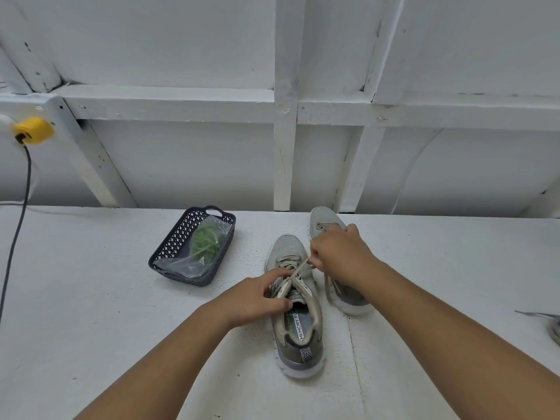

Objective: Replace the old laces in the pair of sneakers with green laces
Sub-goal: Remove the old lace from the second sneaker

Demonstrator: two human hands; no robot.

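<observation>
Two grey sneakers stand on the white surface. The near sneaker [298, 322] points away from me, with its old beige lace [295, 272] partly loosened. My left hand [257, 295] holds this sneaker at the tongue, thumb by the opening and index finger on the lacing. My right hand [339, 256] pinches a strand of the beige lace just right of the eyelets and covers the middle of the far sneaker [325, 218]. The green laces [206, 242] lie in a clear plastic bag inside a dark basket [178, 234] to the left.
A white framed wall rises behind the surface. A yellow plug [33, 130] with a dark cable [18, 225] hangs at the far left. A grey object [553, 325] shows at the right edge, cut off by the frame.
</observation>
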